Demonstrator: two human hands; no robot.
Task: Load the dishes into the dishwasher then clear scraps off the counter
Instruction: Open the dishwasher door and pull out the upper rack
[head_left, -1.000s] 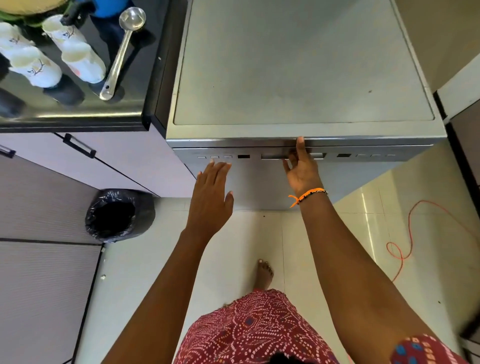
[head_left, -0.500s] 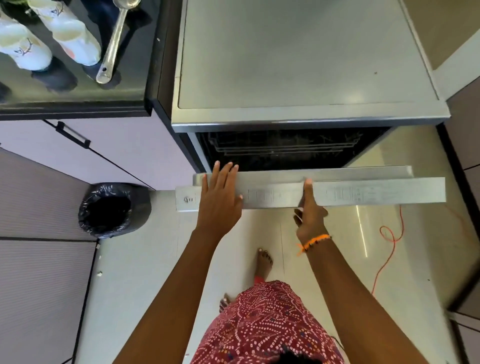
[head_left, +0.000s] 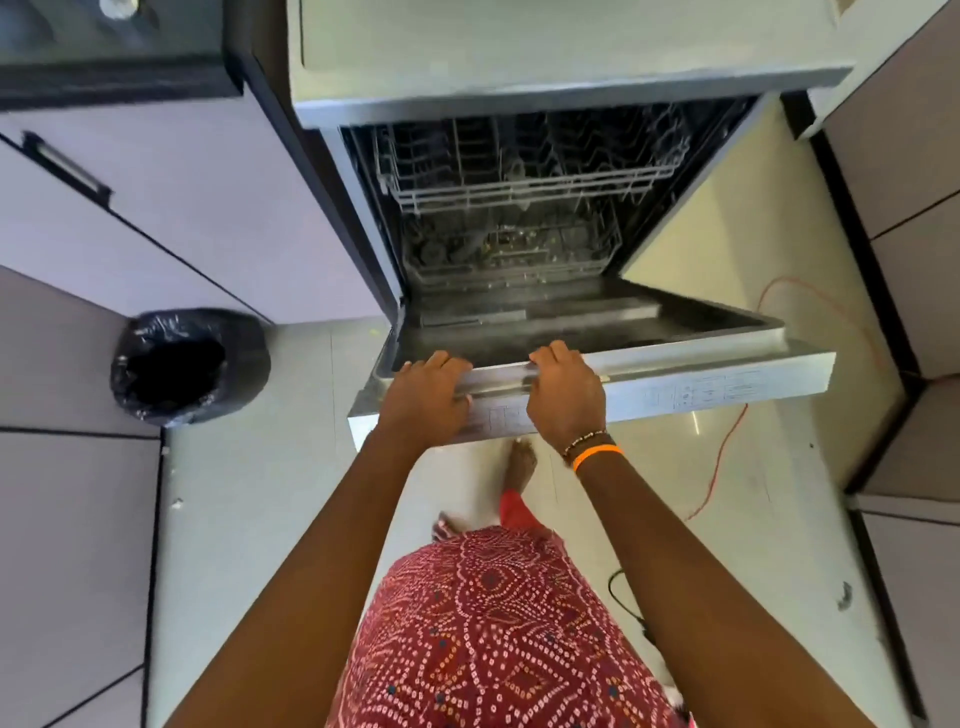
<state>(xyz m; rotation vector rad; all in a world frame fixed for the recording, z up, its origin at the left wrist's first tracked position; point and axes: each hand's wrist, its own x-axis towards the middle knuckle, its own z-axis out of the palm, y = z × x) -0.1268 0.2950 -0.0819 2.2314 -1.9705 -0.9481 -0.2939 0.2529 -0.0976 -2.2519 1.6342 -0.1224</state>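
Observation:
A steel dishwasher (head_left: 545, 52) stands against the wall with its door (head_left: 701, 387) swung far down, near level. Both hands hold the door's top edge: my left hand (head_left: 426, 397) grips it left of centre, my right hand (head_left: 566, 397), with an orange band on the wrist, grips it just beside. Inside, a wire upper rack (head_left: 524, 171) and a lower rack (head_left: 509, 249) show; the lower one has small scraps in it. The dark counter (head_left: 114, 47) lies at the top left, its dishes out of view except for a bit of a ladle.
A bin lined with a black bag (head_left: 189, 364) stands on the floor left of the door. Pale cabinet fronts (head_left: 156, 208) run along the left. An orange cable (head_left: 727, 457) trails over the floor at the right. My bare foot (head_left: 522, 460) is under the door's edge.
The door has come down from shut to nearly flat. Both hands followed it down and now curl over its top edge. The racks have come into view; the counter slid out at top left.

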